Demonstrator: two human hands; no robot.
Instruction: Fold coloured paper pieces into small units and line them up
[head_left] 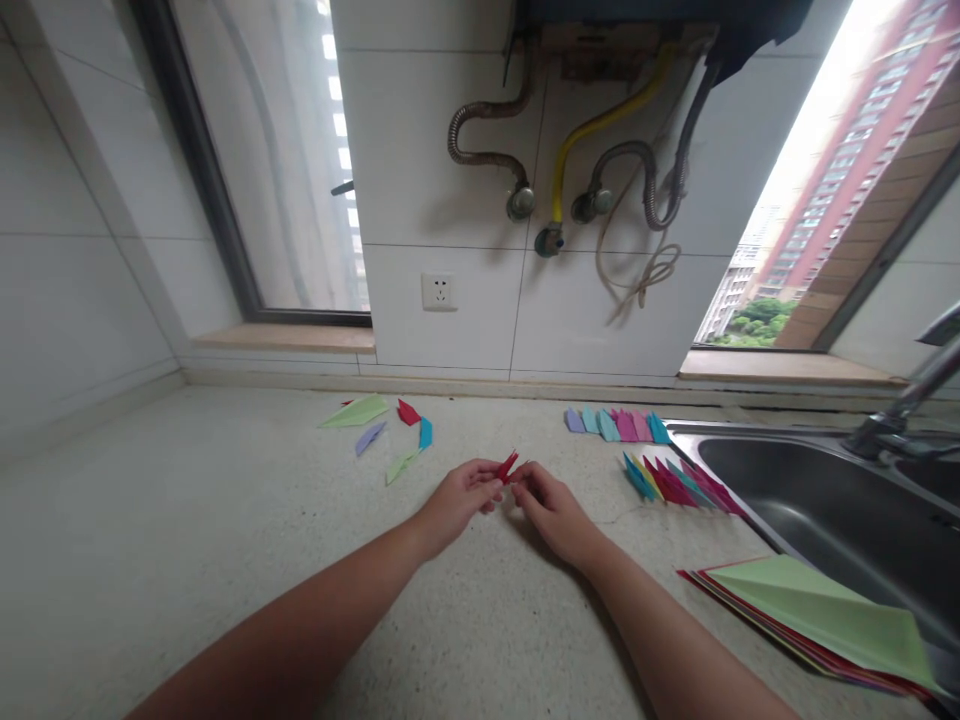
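Over the middle of the counter (480, 590), my left hand (466, 495) pinches a small red folded paper (508, 466) between thumb and fingers. My right hand (551, 507) is closed at the paper's right side, its fingertips pressed together against the edge. The fingers hide the paper's lower part. To the left lie loose folded papers: a large light green one (358, 411), a purple one (370, 438), a red one (408, 412), a blue one (426, 433) and a small green one (401, 466).
Two rows of folded papers, a back row (616, 425) and a front row (679, 482), lie beside the steel sink (787, 490). A stack of larger folded sheets (832, 610) overlaps the sink's near edge. A faucet (892, 420) stands at right; hoses and valves (551, 240) hang on the wall.
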